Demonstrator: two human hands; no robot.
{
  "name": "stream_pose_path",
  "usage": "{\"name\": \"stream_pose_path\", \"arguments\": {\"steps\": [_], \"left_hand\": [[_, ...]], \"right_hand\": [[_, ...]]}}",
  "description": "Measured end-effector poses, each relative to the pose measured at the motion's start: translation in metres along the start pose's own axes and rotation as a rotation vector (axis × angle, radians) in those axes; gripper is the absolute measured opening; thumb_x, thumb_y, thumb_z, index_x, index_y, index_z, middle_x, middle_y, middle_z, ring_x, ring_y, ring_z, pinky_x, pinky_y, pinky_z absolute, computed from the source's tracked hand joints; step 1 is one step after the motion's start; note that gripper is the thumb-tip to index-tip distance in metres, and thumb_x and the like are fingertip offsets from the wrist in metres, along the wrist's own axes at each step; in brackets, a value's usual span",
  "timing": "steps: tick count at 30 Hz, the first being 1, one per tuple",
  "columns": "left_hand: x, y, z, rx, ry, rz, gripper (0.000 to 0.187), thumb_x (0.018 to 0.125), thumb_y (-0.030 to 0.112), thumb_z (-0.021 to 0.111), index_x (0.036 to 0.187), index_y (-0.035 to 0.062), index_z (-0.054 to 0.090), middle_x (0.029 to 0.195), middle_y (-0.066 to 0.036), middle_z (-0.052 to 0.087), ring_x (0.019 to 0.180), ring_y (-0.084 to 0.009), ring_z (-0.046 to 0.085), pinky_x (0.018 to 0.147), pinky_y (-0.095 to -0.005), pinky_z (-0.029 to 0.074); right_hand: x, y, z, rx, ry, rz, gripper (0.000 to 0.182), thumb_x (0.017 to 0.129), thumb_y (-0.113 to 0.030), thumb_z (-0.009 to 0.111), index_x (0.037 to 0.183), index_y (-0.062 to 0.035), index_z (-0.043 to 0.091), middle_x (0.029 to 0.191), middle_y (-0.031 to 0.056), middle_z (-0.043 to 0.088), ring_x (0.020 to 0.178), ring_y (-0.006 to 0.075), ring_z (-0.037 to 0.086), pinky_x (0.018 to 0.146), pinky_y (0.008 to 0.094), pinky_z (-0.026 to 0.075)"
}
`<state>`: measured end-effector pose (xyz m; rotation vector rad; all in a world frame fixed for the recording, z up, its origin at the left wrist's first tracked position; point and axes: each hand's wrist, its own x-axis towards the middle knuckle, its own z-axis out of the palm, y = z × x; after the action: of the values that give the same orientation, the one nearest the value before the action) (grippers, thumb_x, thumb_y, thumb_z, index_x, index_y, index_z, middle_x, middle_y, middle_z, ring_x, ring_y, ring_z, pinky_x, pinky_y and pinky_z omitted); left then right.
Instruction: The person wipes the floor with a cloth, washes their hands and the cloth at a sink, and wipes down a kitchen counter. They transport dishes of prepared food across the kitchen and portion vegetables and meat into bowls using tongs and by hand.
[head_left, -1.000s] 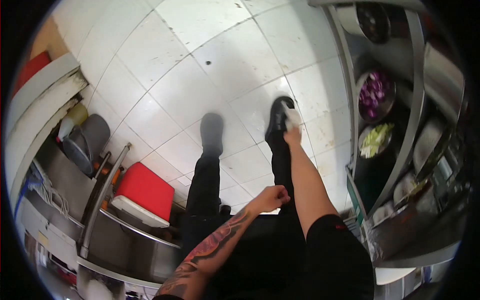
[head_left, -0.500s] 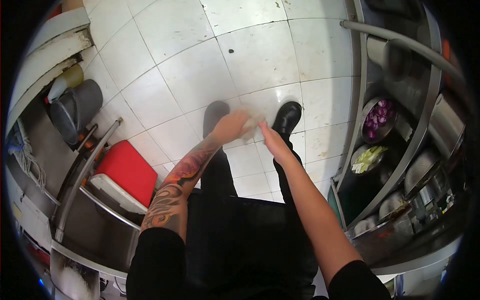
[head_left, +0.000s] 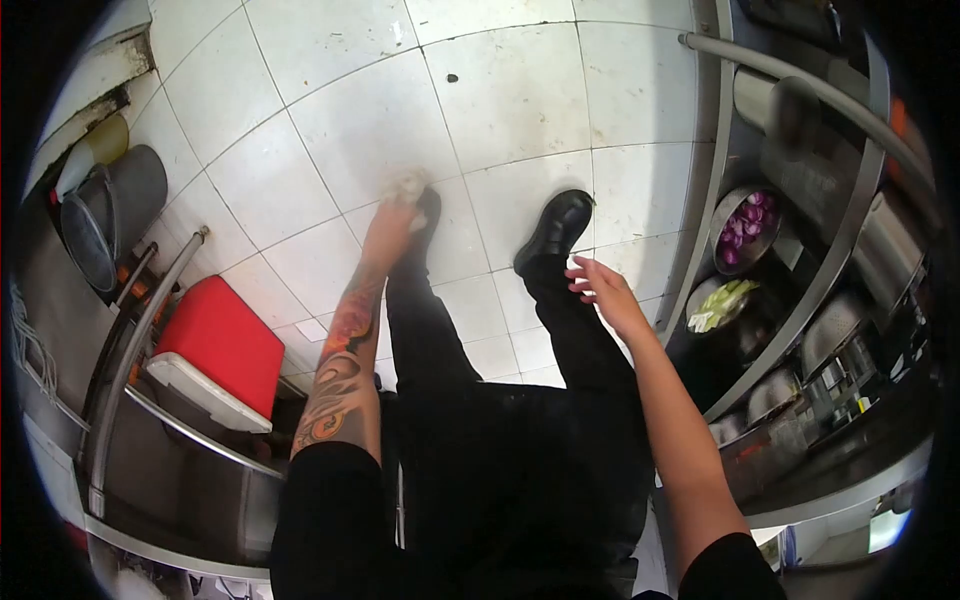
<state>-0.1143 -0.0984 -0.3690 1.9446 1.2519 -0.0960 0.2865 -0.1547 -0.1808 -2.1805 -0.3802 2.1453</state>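
Observation:
My left hand (head_left: pixel 392 228), above my left shoe, is closed on a crumpled whitish cloth (head_left: pixel 405 187) that is blurred by motion. My right hand (head_left: pixel 610 292) is apart from it, beside my right leg, with the fingers loosely spread and nothing in them. Under the hands are my black shoes, the right shoe (head_left: pixel 556 225) fully in sight and the left shoe (head_left: pixel 431 225) partly covered by the hand and cloth.
White floor tiles (head_left: pixel 520 90) lie ahead. At right, a metal shelf holds a bowl of purple onions (head_left: pixel 752 228) and pale green cut vegetables (head_left: pixel 722 305). At left are a red-lidded cooler box (head_left: pixel 222 345), a grey bucket (head_left: pixel 125 205) and metal rails (head_left: pixel 150 345).
My hands have moved apart. The left went left and forward with the cloth; the right let go of the cloth, moved right and opened. The view has shifted a little.

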Motion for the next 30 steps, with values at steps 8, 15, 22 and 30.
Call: {"name": "stream_pose_path", "arguments": {"steps": [8, 15, 22, 30], "left_hand": [[0.003, 0.02, -0.016, -0.918, -0.464, -0.665, 0.028, 0.094, 0.027, 0.063, 0.105, 0.0019, 0.062, 0.097, -0.011, 0.068, 0.088, -0.0237, 0.065, 0.076, -0.0387, 0.054], [-0.062, 0.156, -0.147, -1.961, -0.149, -0.695, 0.038, 0.102, 0.042, 0.05, 0.117, 0.0108, 0.066, 0.102, -0.003, 0.07, 0.089, -0.0129, 0.067, 0.079, -0.0304, 0.054], [-0.294, 0.144, -0.326, -0.506, 0.301, -0.635, 0.045, 0.096, 0.037, 0.061, 0.125, 0.003, 0.062, 0.13, -0.021, 0.055, 0.109, -0.0291, 0.063, 0.093, -0.0348, 0.051], [-0.359, 0.115, -0.458, -0.537, 0.908, -0.684, 0.049, 0.096, 0.017, 0.06, 0.143, 0.0085, 0.048, 0.137, -0.02, 0.052, 0.131, -0.0362, 0.047, 0.11, -0.044, 0.037]], "right_hand": [[-0.011, -0.047, 0.059, 0.091, -0.059, -0.139, 0.047, 0.106, -0.037, 0.04, 0.138, -0.0062, 0.055, 0.116, 0.0049, 0.067, 0.098, 0.0135, 0.062, 0.084, 0.0292, 0.05], [-0.122, -0.133, 0.187, -0.712, 0.13, -0.953, 0.072, 0.088, -0.026, 0.07, 0.15, -0.0096, 0.038, 0.147, 0.0321, 0.036, 0.134, 0.0472, 0.041, 0.111, 0.0473, 0.035], [-0.058, -0.027, 0.309, -0.78, -0.179, -0.729, 0.063, 0.083, -0.034, 0.072, 0.136, -0.005, 0.054, 0.12, 0.0267, 0.064, 0.116, 0.0419, 0.06, 0.102, 0.0461, 0.045], [-0.204, -0.314, 0.517, -0.659, -0.363, -0.411, 0.085, 0.094, -0.069, 0.039, 0.117, 0.0091, 0.063, 0.107, 0.0254, 0.068, 0.099, 0.035, 0.065, 0.086, 0.0437, 0.05]]}}
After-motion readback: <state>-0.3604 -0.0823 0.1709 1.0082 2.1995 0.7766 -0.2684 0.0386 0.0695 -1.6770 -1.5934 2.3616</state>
